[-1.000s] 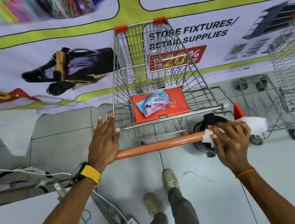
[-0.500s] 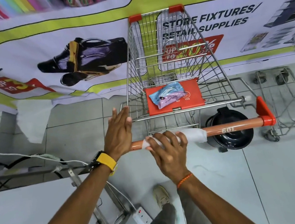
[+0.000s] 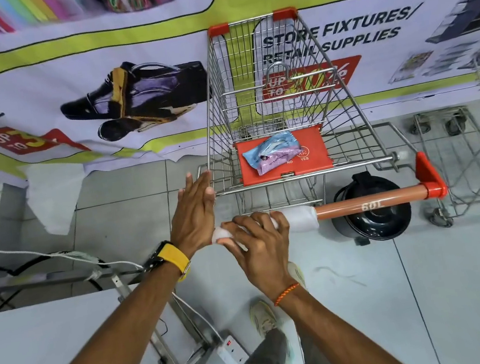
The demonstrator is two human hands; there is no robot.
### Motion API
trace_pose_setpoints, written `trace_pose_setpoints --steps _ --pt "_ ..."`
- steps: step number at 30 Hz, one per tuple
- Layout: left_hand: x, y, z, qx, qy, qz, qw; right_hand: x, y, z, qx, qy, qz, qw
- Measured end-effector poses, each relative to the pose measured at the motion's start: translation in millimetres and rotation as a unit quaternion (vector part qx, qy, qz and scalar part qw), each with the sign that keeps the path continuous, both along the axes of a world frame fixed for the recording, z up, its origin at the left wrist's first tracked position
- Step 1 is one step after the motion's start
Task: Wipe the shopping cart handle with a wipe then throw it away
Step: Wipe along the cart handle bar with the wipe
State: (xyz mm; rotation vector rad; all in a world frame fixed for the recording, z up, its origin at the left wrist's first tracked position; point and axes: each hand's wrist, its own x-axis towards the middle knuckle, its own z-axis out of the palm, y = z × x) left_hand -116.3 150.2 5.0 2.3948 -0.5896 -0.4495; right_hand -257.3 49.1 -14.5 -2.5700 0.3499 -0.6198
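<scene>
One black bin (image 3: 371, 212) stands behind handle (image 3: 371, 202).

Cart handle (image 3: 371, 202): "60L" printed on the orange bar. Red seat flap (image 3: 315, 152): "NO" and "YES". Wall banner (image 3: 344, 34): "STORE FIXTURES/ RETAIL SUPPLIES"; red tags read "UP TO", figures partly hidden. Pouch (image 3: 271, 152) print too small to read.

Pale tiled floor (image 3: 433, 293) carries shopping cart (image 3: 277, 108), black lidded bin (image 3: 372, 218), white power strip (image 3: 232, 355)
</scene>
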Motion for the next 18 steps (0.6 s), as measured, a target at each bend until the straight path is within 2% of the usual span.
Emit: trace_pose_setpoints --steps 7,12,18 --pt "0.4 -0.4 4.2 0.033 -0.019 -0.02 0.999 -24.0 -55.4 7.7 -0.014 0.003 0.018 1.0" --pt "2.2 0.6 5.8 0.053 -0.039 -0.021 0.998 -60.8 -136.4 1.7 -0.025 -0.002 -0.011 1.0" --pt "1.2 -4.2 2.2 0.051 -0.04 -0.016 0.998 -92.9 -219.9 9.2 0.008 -0.029 -0.084 0.996"
